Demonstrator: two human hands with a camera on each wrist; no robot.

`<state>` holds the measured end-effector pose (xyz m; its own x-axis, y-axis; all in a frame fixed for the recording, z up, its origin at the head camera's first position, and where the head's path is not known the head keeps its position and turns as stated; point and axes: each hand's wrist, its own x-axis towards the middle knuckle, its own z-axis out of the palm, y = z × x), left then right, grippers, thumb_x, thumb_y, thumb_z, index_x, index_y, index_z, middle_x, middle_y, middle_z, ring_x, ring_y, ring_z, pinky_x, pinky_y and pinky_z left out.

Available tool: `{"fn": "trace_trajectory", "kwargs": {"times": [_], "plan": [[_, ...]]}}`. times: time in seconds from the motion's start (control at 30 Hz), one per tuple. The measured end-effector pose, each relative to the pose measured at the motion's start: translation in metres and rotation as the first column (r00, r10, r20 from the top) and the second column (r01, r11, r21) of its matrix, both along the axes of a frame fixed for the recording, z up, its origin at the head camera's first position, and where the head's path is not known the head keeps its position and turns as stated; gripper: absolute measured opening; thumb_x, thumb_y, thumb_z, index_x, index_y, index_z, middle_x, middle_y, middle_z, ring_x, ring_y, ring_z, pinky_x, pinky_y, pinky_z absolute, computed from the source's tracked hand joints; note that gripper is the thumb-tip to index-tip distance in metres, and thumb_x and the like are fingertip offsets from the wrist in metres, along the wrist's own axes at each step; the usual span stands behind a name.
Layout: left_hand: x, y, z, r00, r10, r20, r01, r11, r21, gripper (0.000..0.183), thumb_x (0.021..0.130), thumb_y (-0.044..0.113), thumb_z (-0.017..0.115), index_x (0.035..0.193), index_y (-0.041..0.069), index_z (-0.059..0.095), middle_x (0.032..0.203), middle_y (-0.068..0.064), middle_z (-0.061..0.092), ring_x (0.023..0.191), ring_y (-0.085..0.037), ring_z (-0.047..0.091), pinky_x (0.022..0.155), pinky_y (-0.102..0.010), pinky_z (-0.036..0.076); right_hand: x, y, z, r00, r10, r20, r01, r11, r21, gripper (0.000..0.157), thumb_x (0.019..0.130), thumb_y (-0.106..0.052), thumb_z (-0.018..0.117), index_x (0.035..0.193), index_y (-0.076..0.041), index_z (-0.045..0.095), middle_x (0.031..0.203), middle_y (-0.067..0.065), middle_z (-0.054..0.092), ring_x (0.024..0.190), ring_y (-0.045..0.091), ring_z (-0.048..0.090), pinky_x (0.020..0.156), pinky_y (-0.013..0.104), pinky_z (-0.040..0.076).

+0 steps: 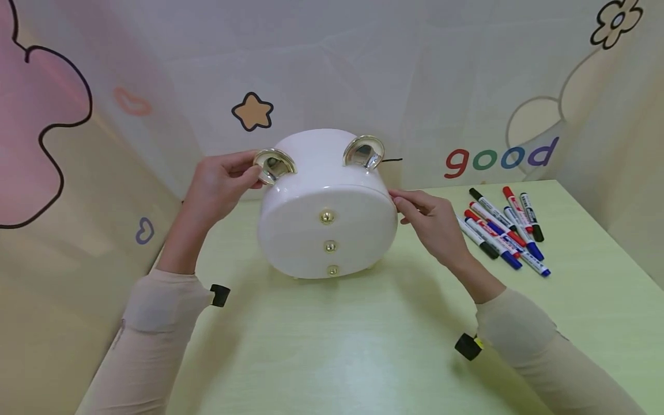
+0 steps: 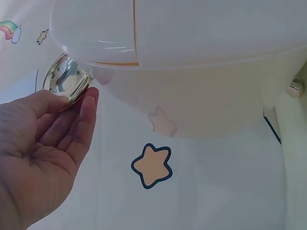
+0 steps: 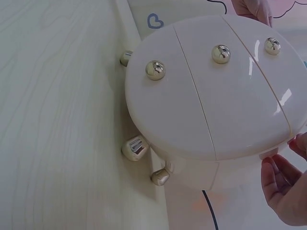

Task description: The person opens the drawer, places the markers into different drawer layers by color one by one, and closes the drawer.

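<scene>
A glossy white oval drawer box [image 1: 327, 196] stands on small gold feet [image 3: 135, 148], with gold knobs [image 1: 327, 217] down its front and two gold ear-shaped pieces on top. My left hand [image 1: 220, 184] pinches the left gold ear [image 2: 67, 79] between thumb and fingers. At the box's right side, my right hand [image 1: 427, 222] has its thumb and fingertips at the edge of the top drawer front [image 3: 268, 96]. A thin orange line shows along that drawer's seam in both wrist views. Nothing touches the right gold ear [image 1: 365, 153].
Several red, blue and black markers [image 1: 500, 227] lie in a loose pile right of the box on the pale green table [image 1: 321, 346]. A printed cloth [image 1: 321, 69] with a star and the word "good" hangs behind. A dark cable [image 3: 209, 208] runs behind the box.
</scene>
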<state>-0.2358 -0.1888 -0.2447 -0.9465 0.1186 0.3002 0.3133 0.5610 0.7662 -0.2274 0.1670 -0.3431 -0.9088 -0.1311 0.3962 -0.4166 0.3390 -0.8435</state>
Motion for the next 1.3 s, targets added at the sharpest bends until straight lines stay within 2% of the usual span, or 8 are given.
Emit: {"fn": "trace_trajectory", "kwargs": {"times": [0.1, 0.3, 0.47, 0.7, 1.03, 1.3], "plan": [[-0.002, 0.003, -0.001, 1.000, -0.005, -0.002, 0.005, 1.000, -0.013, 0.034, 0.103, 0.010, 0.061, 0.137, 0.005, 0.067, 0.123, -0.016, 0.072, 0.089, -0.016, 0.073, 0.095, -0.033, 0.057, 0.002, 0.005, -0.001, 1.000, 0.002, -0.002, -0.002, 1.000, -0.002, 0.032, 0.106, -0.021, 0.061, 0.133, -0.006, 0.070, 0.123, 0.011, 0.071, 0.099, 0.012, 0.067, 0.081, 0.026, 0.059], [-0.004, 0.011, -0.001, 0.999, -0.046, -0.017, 0.045, 0.999, -0.014, 0.032, 0.102, 0.011, 0.061, 0.133, 0.005, 0.069, 0.117, -0.016, 0.074, 0.087, -0.015, 0.073, 0.094, -0.032, 0.057, 0.006, 0.015, -0.001, 1.000, -0.014, -0.023, 0.014, 1.000, 0.015, 0.032, 0.107, -0.021, 0.061, 0.133, -0.006, 0.070, 0.122, 0.011, 0.071, 0.098, 0.010, 0.067, 0.080, 0.023, 0.058], [-0.006, 0.019, 0.000, 0.998, -0.060, -0.016, 0.059, 0.998, -0.014, 0.032, 0.102, 0.010, 0.061, 0.132, 0.006, 0.070, 0.115, -0.014, 0.074, 0.092, -0.024, 0.074, 0.094, -0.034, 0.057, 0.008, 0.022, -0.001, 0.999, -0.027, -0.022, 0.028, 1.000, 0.013, 0.032, 0.107, -0.022, 0.060, 0.134, -0.007, 0.069, 0.123, 0.010, 0.071, 0.100, 0.011, 0.066, 0.081, 0.021, 0.057], [-0.009, 0.029, -0.001, 0.997, -0.076, -0.008, 0.076, 0.997, -0.005, 0.031, 0.102, 0.010, 0.062, 0.132, 0.006, 0.070, 0.114, -0.014, 0.074, 0.093, -0.027, 0.074, 0.092, -0.034, 0.059, 0.009, 0.030, -0.002, 0.998, -0.061, -0.017, 0.061, 0.998, 0.019, 0.034, 0.107, -0.024, 0.059, 0.135, -0.008, 0.068, 0.130, 0.011, 0.069, 0.097, 0.010, 0.067, 0.081, 0.019, 0.057], [-0.014, 0.043, -0.001, 0.996, -0.092, 0.013, 0.092, 0.995, -0.033, 0.031, 0.103, 0.011, 0.061, 0.133, 0.006, 0.070, 0.113, -0.013, 0.073, 0.094, -0.024, 0.073, 0.091, -0.032, 0.059, 0.010, 0.040, -0.003, 0.996, -0.092, -0.014, 0.092, 0.996, -0.004, 0.035, 0.107, -0.025, 0.060, 0.136, -0.008, 0.068, 0.127, 0.004, 0.071, 0.095, 0.010, 0.067, 0.079, 0.017, 0.056], [-0.015, 0.052, 0.003, 0.995, -0.100, 0.031, 0.100, 0.995, -0.016, 0.031, 0.102, 0.010, 0.062, 0.132, 0.007, 0.071, 0.112, -0.013, 0.074, 0.095, -0.027, 0.074, 0.090, -0.033, 0.059, 0.008, 0.046, -0.004, 0.993, -0.117, -0.008, 0.117, 0.993, -0.021, 0.036, 0.107, -0.026, 0.060, 0.136, -0.007, 0.067, 0.123, -0.005, 0.070, 0.095, 0.009, 0.068, 0.080, 0.016, 0.056]]}}
